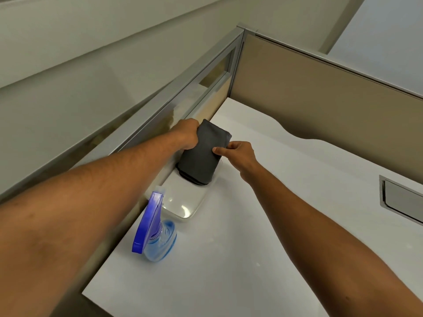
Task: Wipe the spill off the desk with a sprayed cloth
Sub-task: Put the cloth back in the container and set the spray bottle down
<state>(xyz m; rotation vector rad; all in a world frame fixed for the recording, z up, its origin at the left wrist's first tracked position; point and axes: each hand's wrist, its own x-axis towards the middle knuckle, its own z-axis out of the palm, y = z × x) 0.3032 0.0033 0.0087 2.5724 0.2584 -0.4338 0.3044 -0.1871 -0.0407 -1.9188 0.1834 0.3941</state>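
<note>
A folded dark grey cloth (201, 154) is held above the far end of a white tray (183, 202) on the white desk (263, 236). My left hand (186, 133) grips the cloth's upper left edge. My right hand (238, 152) pinches its right edge between thumb and fingers. A spray bottle (158, 234) with a blue trigger head and clear body of pale blue liquid stands near the desk's left edge, in front of the tray. I cannot make out a spill on the desk.
Cubicle partitions (320, 92) close off the desk at the back and left, the left one with a glass strip and metal frame (183, 88). A grey cable hatch (400, 200) is set into the desk at the right.
</note>
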